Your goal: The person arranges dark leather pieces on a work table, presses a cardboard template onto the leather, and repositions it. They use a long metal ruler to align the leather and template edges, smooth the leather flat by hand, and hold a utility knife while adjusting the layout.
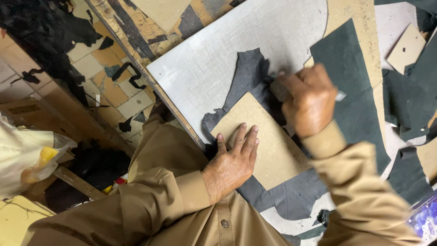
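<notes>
Item: stiff, light cardboard template (268, 146) on limp dark leather (248, 75) atop the grey cutting board (205, 64); my left hand (232, 164) pins it flat-fingered, my right hand (309, 100) clenched round a knife at its top edge.

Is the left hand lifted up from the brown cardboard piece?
No, the left hand lies flat with fingers spread on the cardboard piece, pressing it onto the dark sheet.

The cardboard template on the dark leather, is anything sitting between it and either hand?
Nothing visible does. The left hand lies flat on the cardboard template, pressing it onto the dark leather sheet. The right hand is at the template's far edge, closed around a small tool; the tool's tip is hidden.
</notes>
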The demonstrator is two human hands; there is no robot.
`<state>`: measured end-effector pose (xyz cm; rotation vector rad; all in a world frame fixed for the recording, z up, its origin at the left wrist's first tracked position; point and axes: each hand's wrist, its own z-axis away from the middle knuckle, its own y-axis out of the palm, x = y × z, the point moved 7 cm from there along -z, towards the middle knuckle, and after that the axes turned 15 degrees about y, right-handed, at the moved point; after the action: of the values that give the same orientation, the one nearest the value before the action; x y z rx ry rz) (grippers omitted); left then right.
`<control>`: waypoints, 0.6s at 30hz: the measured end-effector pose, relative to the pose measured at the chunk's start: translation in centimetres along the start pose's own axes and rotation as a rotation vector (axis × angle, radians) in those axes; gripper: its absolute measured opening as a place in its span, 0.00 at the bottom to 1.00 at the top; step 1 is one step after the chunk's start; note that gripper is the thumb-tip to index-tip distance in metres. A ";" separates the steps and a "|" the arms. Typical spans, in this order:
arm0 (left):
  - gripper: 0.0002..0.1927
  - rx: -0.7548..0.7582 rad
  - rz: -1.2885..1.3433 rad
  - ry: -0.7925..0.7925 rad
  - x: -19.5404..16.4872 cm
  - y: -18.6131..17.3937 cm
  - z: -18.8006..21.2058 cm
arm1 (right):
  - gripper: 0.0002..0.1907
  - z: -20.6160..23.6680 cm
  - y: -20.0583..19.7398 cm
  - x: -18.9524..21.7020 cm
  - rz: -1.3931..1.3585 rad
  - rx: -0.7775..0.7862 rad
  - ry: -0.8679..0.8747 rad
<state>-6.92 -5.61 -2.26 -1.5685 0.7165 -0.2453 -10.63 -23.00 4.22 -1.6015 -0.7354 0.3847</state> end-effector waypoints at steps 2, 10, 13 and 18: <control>0.23 0.019 0.007 0.016 -0.1 -0.1 -0.4 | 0.11 4.2 1.0 1.4 -0.278 -0.092 0.306; 0.17 0.127 -0.018 0.063 -1.0 0.4 -1.8 | 0.07 4.7 2.1 2.7 -0.348 -0.243 0.543; 0.14 0.301 0.054 0.079 -1.6 1.8 -2.0 | 0.11 6.1 1.9 1.7 -0.337 -0.220 0.550; 0.33 0.145 -0.050 0.046 -2.2 0.3 -3.2 | 0.12 12.9 0.9 -3.1 -0.285 -0.222 0.573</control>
<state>-10.49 -6.98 -1.47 -1.4474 0.6804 -0.3632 -20.89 -15.27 0.57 -1.6691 -0.5578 -0.3666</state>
